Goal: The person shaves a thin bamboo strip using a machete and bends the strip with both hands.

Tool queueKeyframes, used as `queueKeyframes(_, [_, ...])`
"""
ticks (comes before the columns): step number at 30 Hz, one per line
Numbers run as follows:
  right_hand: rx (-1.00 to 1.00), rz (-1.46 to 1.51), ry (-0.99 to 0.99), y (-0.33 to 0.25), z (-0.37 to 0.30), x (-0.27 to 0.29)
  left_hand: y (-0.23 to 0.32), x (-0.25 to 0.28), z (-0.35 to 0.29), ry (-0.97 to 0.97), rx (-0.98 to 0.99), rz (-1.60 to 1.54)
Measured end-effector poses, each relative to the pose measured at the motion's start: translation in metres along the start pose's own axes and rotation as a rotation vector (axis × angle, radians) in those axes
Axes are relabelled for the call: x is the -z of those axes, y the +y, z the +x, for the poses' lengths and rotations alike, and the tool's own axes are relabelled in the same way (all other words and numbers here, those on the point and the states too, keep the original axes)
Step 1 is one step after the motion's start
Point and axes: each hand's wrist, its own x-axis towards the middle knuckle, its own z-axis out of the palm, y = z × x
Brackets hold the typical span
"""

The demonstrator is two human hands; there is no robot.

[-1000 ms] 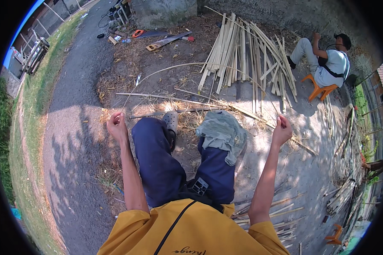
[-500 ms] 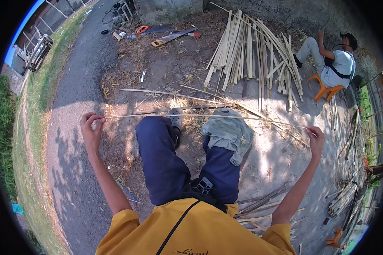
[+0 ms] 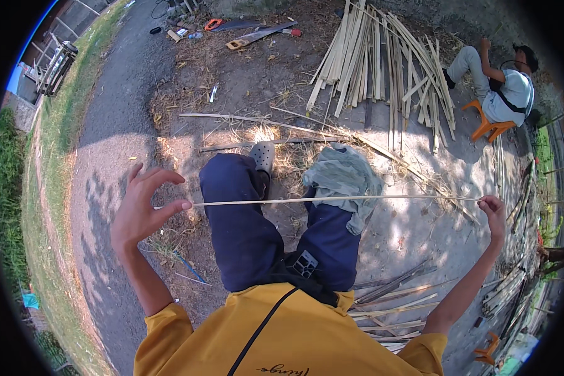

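Observation:
A thin pale strip [image 3: 276,201], apparently bamboo, stretches almost straight across above my thighs. Its far right end is pinched between the fingertips of my right hand [image 3: 494,214]. At the other end, my left hand [image 3: 141,203] has its fingers spread, and the strip runs past the thumb; the exact contact there is hard to make out. Below the strip are my knees in dark blue trousers [image 3: 241,232]. A grey-green cloth [image 3: 338,178] lies draped over my right knee.
A large fan of split strips [image 3: 370,69] lies ahead. Beyond the left foot are a handsaw [image 3: 257,36] and an orange-handled saw [image 3: 216,25]. A person [image 3: 507,94] sits on an orange stool [image 3: 487,125] at the far right. More strips [image 3: 395,307] lie beside my right hip.
The strip has come nearer to my body. My left fingers have opened from a pinch, and my right hand has moved outward and nearer, still pinching the strip. The view has shifted slightly.

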Motion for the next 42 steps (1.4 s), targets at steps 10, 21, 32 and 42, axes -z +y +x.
queueKeyframes(10, [-0.085, 0.066, -0.02, 0.028, 0.009, -0.022, 0.07, -0.059, 0.037, -0.203, -0.313, -0.326])
queueKeyframes(21, [-0.049, 0.157, 0.039, 0.063, 0.011, -0.044, 0.102, -0.069, 0.04, 0.14, -0.279, -0.243])
queueKeyframes(32, [-0.043, 0.226, 0.121, 0.067, 0.003, -0.057, 0.107, -0.072, 0.034, 0.219, -0.289, -0.255])
queueKeyframes(42, [-0.371, 0.724, 0.352, 0.122, -0.009, -0.212, 0.118, -0.095, 0.036, 0.046, -0.079, -0.551])
